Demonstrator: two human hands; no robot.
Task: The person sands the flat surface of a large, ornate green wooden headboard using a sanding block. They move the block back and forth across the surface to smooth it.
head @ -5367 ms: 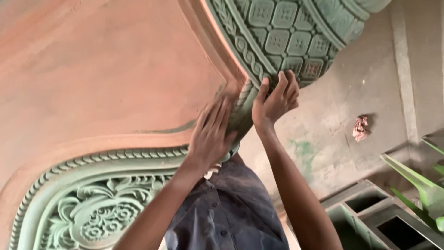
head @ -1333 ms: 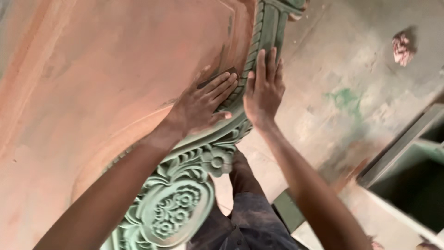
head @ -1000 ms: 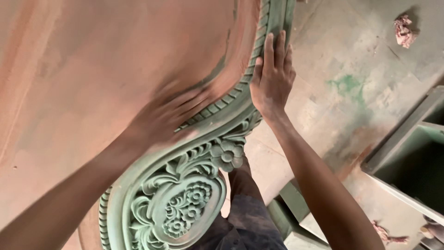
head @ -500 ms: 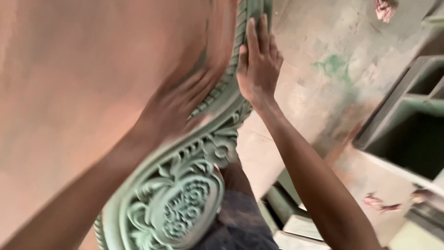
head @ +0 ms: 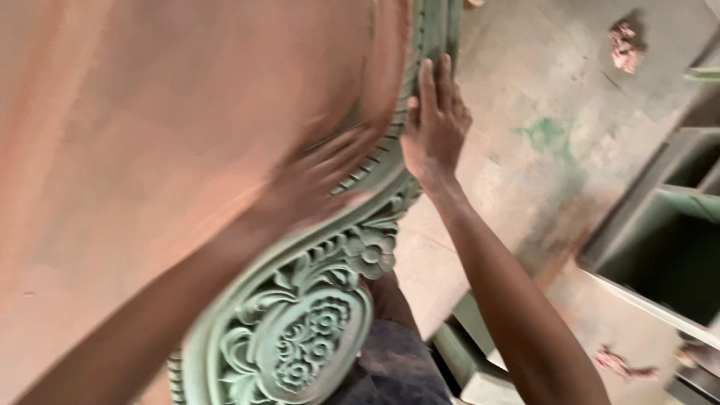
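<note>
Right hand flat and open against the green carved border of a big wooden panel, fingers straight and close together, pointing up along the edge. Left hand blurred, lying on the reddish face of the panel just beside the ropelike trim; spread or closed, cannot tell. Lower on the border, a carved oval of flowers. Behind, a dusty concrete floor with a crumpled rag, and a green box frame at the right.
</note>
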